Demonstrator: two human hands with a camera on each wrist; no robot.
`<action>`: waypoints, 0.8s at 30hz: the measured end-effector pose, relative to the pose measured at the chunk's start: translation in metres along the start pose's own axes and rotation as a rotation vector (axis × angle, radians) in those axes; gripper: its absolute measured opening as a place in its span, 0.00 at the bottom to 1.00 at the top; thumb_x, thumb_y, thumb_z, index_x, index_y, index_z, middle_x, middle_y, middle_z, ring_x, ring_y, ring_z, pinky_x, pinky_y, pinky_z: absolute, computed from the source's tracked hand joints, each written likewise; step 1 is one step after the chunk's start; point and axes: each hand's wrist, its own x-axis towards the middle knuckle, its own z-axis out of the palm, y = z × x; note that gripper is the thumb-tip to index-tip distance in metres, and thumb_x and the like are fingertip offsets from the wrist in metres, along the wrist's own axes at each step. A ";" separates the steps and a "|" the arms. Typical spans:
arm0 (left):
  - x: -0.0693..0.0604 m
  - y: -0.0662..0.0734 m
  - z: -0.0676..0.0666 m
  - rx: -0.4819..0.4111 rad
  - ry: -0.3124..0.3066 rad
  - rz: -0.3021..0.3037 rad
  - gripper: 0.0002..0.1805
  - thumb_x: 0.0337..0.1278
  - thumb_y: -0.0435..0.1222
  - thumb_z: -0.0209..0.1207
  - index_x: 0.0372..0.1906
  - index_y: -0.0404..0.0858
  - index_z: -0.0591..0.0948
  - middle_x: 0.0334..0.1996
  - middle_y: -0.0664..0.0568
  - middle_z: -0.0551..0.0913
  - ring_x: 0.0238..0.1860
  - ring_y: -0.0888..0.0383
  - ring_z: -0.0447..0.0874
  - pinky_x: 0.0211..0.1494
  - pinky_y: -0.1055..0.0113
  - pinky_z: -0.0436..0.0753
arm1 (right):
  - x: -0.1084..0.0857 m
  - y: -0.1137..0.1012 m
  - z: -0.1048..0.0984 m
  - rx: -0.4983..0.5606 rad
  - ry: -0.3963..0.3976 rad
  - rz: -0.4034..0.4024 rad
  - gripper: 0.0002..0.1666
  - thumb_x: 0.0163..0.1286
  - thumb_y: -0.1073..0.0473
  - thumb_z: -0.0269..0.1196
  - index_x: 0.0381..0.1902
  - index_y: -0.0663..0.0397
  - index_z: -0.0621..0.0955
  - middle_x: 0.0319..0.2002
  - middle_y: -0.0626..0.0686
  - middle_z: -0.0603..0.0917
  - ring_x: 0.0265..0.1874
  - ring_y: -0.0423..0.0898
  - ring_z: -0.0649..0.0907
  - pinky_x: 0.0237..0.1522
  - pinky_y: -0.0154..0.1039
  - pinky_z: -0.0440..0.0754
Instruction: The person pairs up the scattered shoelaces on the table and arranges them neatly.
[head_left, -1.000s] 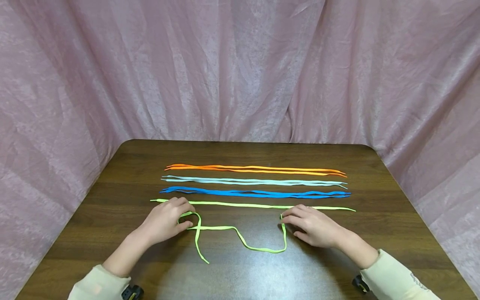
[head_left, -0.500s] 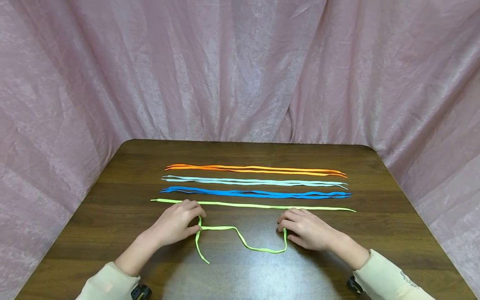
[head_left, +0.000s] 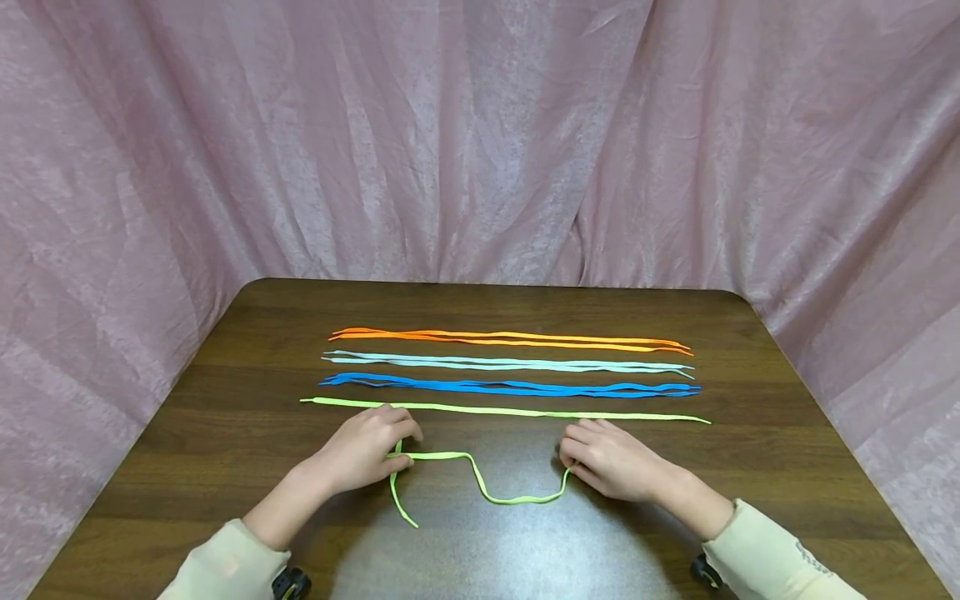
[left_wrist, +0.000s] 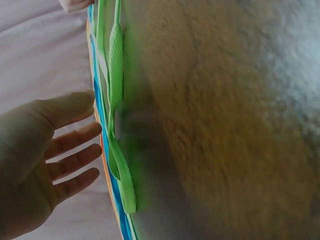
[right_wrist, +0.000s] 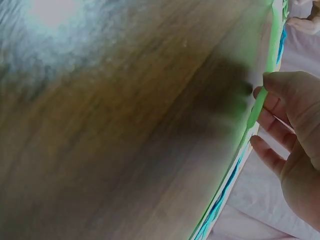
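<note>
A loose yellow-green shoelace (head_left: 517,501) lies in bends on the table, with a crossing near its left end. My right hand (head_left: 611,458) pinches its right end between thumb and fingers; the right wrist view shows the lace (right_wrist: 257,107) held there. Over the crossing hovers my left hand (head_left: 367,446), hiding part of it. In the left wrist view those fingers (left_wrist: 75,142) are spread, with no lace visibly gripped. Just beyond both hands, a second yellow-green shoelace (head_left: 487,410) lies straight across the table.
Farther back, blue laces (head_left: 450,386), pale aqua laces (head_left: 465,362) and orange laces (head_left: 450,336) lie in parallel rows on the dark wooden table (head_left: 225,367). Pink curtains (head_left: 480,150) hang behind and at both sides. A black device (head_left: 705,572) sits under the right cuff.
My right hand has taken the lace's right end between its fingers, shifting the nearby bend slightly left. My left hand has slid right over the crossing. The other laces stay in place.
</note>
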 end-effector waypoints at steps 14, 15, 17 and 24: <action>0.003 -0.001 0.005 0.021 -0.032 0.036 0.13 0.42 0.42 0.68 0.36 0.46 0.80 0.33 0.58 0.77 0.37 0.60 0.76 0.45 0.61 0.76 | 0.005 0.004 -0.018 -0.019 0.079 0.017 0.10 0.55 0.63 0.65 0.29 0.45 0.74 0.27 0.39 0.71 0.27 0.37 0.71 0.29 0.32 0.69; 0.003 0.000 0.005 0.026 -0.037 0.033 0.13 0.42 0.42 0.68 0.36 0.46 0.80 0.33 0.58 0.77 0.37 0.59 0.76 0.45 0.61 0.76 | 0.005 0.005 -0.021 -0.020 0.080 0.023 0.10 0.55 0.63 0.66 0.29 0.46 0.74 0.27 0.39 0.72 0.27 0.37 0.71 0.30 0.33 0.69; 0.003 0.000 0.005 0.035 -0.044 0.033 0.13 0.41 0.42 0.69 0.34 0.47 0.80 0.32 0.58 0.77 0.36 0.59 0.76 0.43 0.62 0.76 | 0.005 0.007 -0.025 -0.029 0.087 0.035 0.10 0.55 0.63 0.65 0.29 0.46 0.74 0.27 0.39 0.71 0.27 0.38 0.71 0.31 0.33 0.70; 0.003 0.000 0.006 0.056 -0.081 0.033 0.11 0.39 0.42 0.70 0.31 0.47 0.80 0.28 0.59 0.75 0.31 0.61 0.72 0.38 0.64 0.75 | 0.007 0.013 -0.039 -0.030 0.146 0.053 0.04 0.61 0.62 0.59 0.30 0.48 0.74 0.27 0.40 0.72 0.27 0.38 0.71 0.32 0.34 0.70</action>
